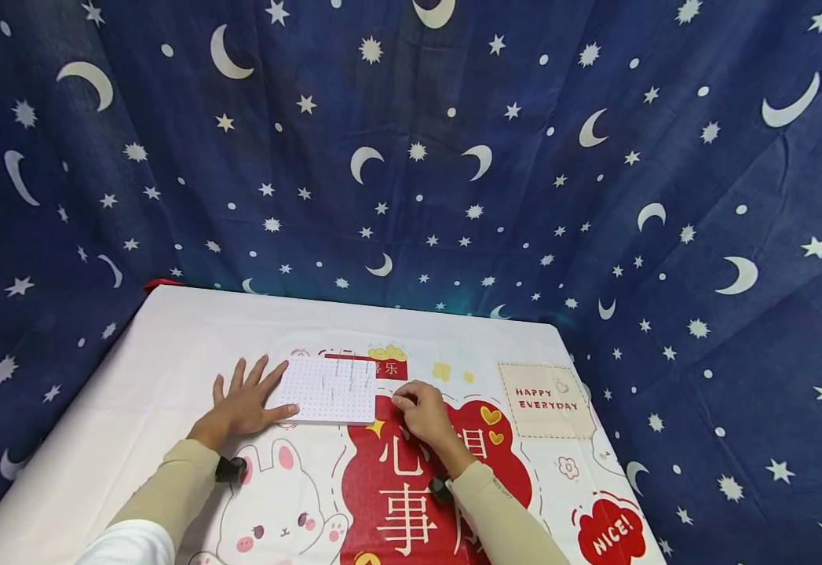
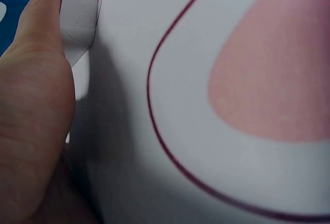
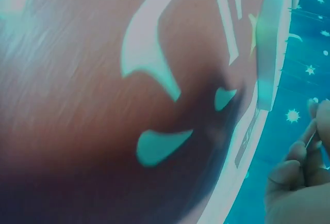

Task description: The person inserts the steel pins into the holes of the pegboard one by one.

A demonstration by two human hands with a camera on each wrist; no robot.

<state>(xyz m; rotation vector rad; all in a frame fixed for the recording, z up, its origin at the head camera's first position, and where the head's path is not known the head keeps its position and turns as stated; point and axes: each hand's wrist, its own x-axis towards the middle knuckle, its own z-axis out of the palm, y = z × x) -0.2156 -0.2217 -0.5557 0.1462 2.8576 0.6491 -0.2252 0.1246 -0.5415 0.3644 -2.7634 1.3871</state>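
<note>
A white pegboard (image 1: 326, 392) with rows of small holes lies on the table, and several thin metallic pins (image 1: 352, 369) stand upright from it. My left hand (image 1: 244, 400) rests at the board's left end with fingers spread. Its thumb lies along the front corner, while the index fingertip touches the left edge farther back. The left wrist view shows that thumb (image 2: 44, 33) against the board's thick side (image 2: 80, 12). Just beyond the right end is my right hand (image 1: 425, 412), its thumb and fingertips pinched together. A thin pin (image 3: 311, 140) shows between those fingertips in the right wrist view.
A white printed tablecloth (image 1: 191, 337) covers the table, with a rabbit drawing (image 1: 276, 510), a red panel of characters (image 1: 375, 486) and a "Happy Everyday" patch (image 1: 546, 400). Dark blue curtains (image 1: 411, 196) with moons and stars hang behind and at both sides.
</note>
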